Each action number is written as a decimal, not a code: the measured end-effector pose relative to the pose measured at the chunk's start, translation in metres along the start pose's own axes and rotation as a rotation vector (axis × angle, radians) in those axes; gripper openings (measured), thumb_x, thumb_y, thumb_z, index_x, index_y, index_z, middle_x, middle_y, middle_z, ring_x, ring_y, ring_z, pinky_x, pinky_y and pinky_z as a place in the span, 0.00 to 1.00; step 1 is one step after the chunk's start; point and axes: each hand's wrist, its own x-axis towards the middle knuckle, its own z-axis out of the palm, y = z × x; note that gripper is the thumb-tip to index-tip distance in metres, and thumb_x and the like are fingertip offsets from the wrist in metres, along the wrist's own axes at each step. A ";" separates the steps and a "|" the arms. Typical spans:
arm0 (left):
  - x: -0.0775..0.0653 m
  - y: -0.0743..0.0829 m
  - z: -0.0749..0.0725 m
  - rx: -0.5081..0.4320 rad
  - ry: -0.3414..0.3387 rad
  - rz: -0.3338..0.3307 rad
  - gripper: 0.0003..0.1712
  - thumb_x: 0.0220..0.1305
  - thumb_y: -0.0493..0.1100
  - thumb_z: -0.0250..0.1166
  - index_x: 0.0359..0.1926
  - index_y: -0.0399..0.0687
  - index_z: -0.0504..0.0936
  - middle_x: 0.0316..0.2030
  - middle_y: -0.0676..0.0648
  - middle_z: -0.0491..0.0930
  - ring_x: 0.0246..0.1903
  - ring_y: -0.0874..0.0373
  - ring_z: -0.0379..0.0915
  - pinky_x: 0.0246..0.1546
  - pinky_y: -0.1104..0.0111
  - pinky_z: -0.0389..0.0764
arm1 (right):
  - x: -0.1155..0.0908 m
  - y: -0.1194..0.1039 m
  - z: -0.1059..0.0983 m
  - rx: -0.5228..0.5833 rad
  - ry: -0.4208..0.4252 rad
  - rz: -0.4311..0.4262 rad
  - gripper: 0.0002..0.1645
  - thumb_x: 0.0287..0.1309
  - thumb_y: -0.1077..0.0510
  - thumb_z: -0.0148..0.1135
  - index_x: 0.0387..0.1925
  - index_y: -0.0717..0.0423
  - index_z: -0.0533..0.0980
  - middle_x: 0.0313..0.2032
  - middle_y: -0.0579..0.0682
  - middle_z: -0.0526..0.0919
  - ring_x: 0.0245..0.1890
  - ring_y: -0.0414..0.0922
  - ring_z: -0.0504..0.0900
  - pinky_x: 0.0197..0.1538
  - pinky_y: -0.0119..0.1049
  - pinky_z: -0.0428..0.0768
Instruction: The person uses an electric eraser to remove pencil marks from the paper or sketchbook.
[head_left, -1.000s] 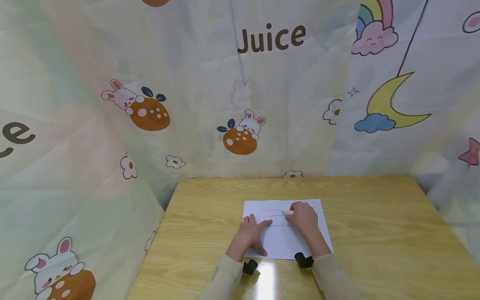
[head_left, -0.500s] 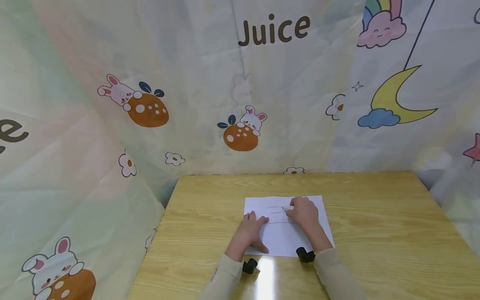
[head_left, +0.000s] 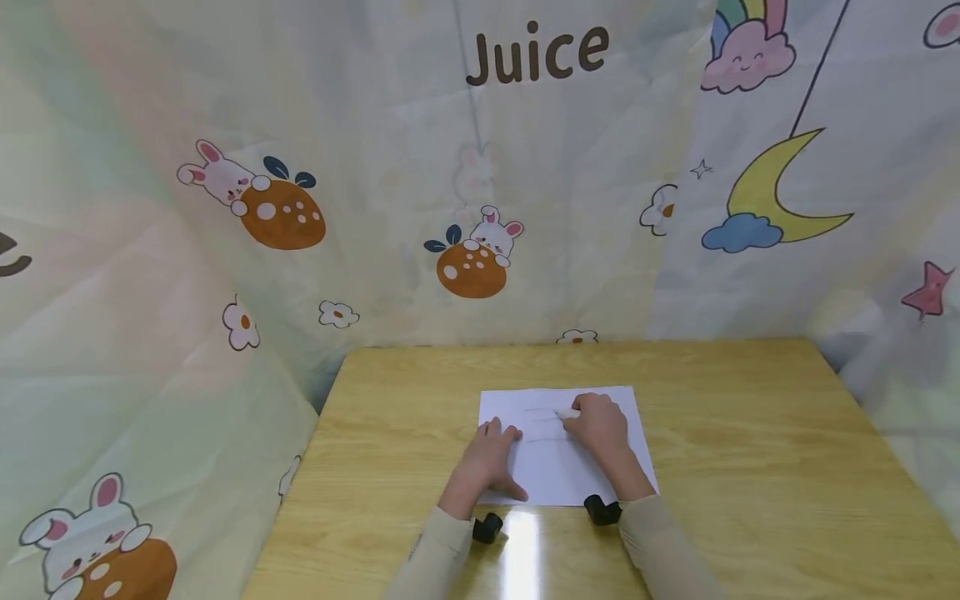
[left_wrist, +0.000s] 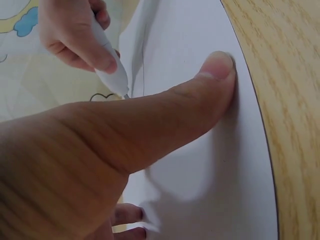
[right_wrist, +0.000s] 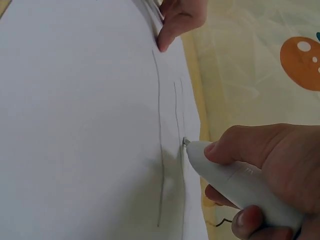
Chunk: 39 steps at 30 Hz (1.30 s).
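A white sheet of paper (head_left: 555, 479) with several thin dark lines lies on the wooden table. My left hand (head_left: 487, 458) rests spread on its left part; in the left wrist view the thumb (left_wrist: 200, 95) presses near the paper's edge. With its fingers curled, my right hand (head_left: 600, 425) grips a thick white pen-shaped craft knife (right_wrist: 225, 180). The knife's small metal tip touches the paper beside the lines, toward the far edge. Whether each line is a cut or a drawn mark, I cannot tell.
The wooden table (head_left: 750, 467) extends on both sides of the paper. Printed cloth (head_left: 375, 208) hangs behind it and at the sides. Black wrist devices (head_left: 602, 510) sit at both cuffs, near the paper's front edge.
The head view has shifted slightly. My left forefinger has drawn a little to the left across the paper. The right hand keeps its grip, its tip at nearly the same spot.
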 end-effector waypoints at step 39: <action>0.002 0.005 -0.001 0.001 0.026 -0.003 0.63 0.23 0.62 0.85 0.66 0.59 0.67 0.59 0.35 0.63 0.57 0.42 0.60 0.44 0.57 0.79 | 0.000 -0.012 0.002 -0.033 0.017 0.005 0.09 0.46 0.57 0.69 0.30 0.59 0.83 0.24 0.51 0.82 0.19 0.46 0.75 0.20 0.43 0.75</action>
